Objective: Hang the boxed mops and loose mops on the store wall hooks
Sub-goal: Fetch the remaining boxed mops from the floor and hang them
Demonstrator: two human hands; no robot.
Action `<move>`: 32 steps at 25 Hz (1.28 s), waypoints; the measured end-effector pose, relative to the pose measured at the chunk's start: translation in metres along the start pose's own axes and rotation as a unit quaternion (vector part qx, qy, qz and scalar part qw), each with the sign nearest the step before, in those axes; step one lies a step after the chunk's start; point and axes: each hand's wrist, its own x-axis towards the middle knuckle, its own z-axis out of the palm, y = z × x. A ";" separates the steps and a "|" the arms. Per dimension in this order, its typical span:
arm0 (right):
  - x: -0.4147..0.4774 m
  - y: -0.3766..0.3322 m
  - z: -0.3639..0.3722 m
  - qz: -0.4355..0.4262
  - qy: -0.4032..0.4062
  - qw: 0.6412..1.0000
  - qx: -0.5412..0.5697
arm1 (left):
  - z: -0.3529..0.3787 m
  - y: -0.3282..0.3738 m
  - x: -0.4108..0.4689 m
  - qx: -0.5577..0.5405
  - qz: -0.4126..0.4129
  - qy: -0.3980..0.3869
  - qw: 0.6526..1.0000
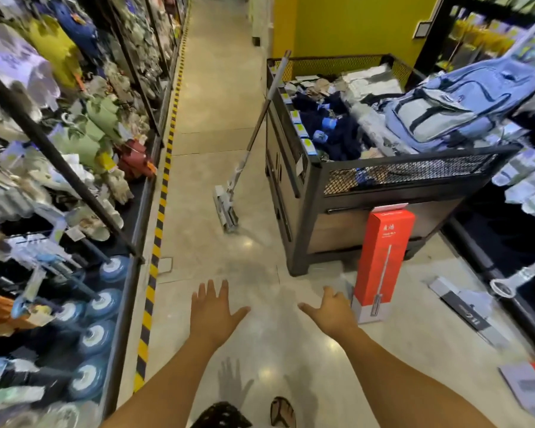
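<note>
2 hands, left hand point(212, 312) and right hand point(332, 313), are held out empty with fingers spread. A red boxed mop point(380, 264) stands beside the right hand. A loose mop point(247, 149) is leaned against a mesh bin point(408, 174).

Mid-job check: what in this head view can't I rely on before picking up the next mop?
Head view only.
1. Left shelves: motion blur; free hooks cannot be told.
2. Red mop box: print too small to read.
3. Grey box, bottom right: cut off by the frame edge.
4. Right-side rack: blurred; its goods unclear.
</note>
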 end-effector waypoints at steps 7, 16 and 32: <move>0.050 -0.022 -0.003 0.058 0.003 0.998 0.009 | -0.015 0.011 0.090 -0.023 0.045 -0.051 0.997; 0.094 -0.043 -0.024 0.175 0.058 0.980 0.073 | -0.041 0.030 0.203 -0.003 0.123 -0.077 0.989; 0.243 0.170 -0.166 0.213 0.024 0.966 0.145 | 0.050 0.299 0.286 -0.003 0.073 -0.156 0.985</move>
